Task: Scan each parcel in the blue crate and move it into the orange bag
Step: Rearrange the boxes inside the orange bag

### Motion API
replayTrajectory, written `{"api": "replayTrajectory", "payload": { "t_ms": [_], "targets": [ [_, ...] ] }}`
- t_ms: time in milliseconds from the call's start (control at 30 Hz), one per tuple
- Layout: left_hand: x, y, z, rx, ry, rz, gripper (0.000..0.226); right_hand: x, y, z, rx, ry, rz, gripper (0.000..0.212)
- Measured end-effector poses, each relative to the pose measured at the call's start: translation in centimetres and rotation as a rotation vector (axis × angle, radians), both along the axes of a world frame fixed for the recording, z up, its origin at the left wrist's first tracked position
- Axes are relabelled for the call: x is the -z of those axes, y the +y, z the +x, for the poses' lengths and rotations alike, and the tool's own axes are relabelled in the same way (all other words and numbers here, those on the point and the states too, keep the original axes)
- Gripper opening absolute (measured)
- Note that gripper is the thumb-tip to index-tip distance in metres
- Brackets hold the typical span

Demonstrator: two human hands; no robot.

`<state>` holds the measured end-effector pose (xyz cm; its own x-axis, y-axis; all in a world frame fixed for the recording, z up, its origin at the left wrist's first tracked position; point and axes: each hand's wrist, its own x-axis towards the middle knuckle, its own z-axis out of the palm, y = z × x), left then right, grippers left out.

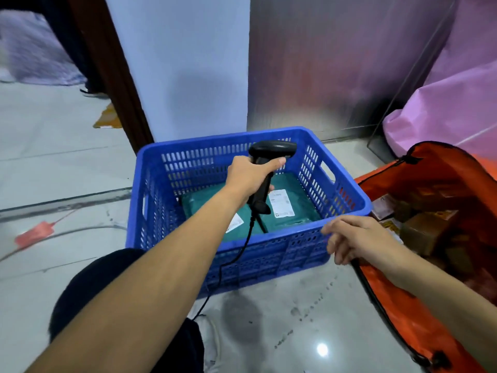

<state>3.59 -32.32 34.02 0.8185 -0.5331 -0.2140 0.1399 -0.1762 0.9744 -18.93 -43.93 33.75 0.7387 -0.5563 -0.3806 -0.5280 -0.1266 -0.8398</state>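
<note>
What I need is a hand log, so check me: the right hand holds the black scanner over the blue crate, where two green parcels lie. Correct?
Wrong hand. The head view shows the left hand gripping the black scanner over the blue crate; the right hand holds no scanner. Two green parcels do lie inside.

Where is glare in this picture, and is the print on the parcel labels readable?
Head view: a bright spot glares on the glossy floor near the orange bag. Head view: the labels on the green parcels in the blue crate are too blurred to read.
</note>
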Motion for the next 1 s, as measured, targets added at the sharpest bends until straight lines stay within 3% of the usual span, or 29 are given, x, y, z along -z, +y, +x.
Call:
{"api": "replayTrajectory", "payload": {
  "t_ms": [167,300,500,667,767,833,1000],
  "targets": [
    [-0.8,-2.8,1.0,0.009,0.17,-0.165,0.025,-1.2,0.9,6.3,-0.005,-0.097,-0.02,0.016],
    [-0.6,-4.9,2.4,-0.019,0.214,-0.226,0.029,-0.7,0.8,12.5,-0.016,-0.157,0.001,0.028],
    [5.1,-5.7,6.3,-0.151,0.147,-0.012,0.062,3.4,0.7,19.7,0.098,-0.237,0.256,0.02],
    [14.1,-3.6,9.0,-0.134,0.091,0.293,0.057,10.5,0.1,24.3,0.153,-0.04,0.303,0.012],
    [16.4,-1.7,9.3,-0.063,0.255,0.342,0.035,13.9,1.1,26.3,0.189,0.048,0.326,0.007],
    [18.3,-0.7,9.9,-0.051,0.35,0.358,0.024,15.9,1.8,27.3,0.197,0.096,0.339,0.015],
    [20.4,0.7,10.2,-0.142,0.454,0.418,0.017,17.7,2.9,28.1,0.007,0.222,0.302,0.016]
  ]
}}
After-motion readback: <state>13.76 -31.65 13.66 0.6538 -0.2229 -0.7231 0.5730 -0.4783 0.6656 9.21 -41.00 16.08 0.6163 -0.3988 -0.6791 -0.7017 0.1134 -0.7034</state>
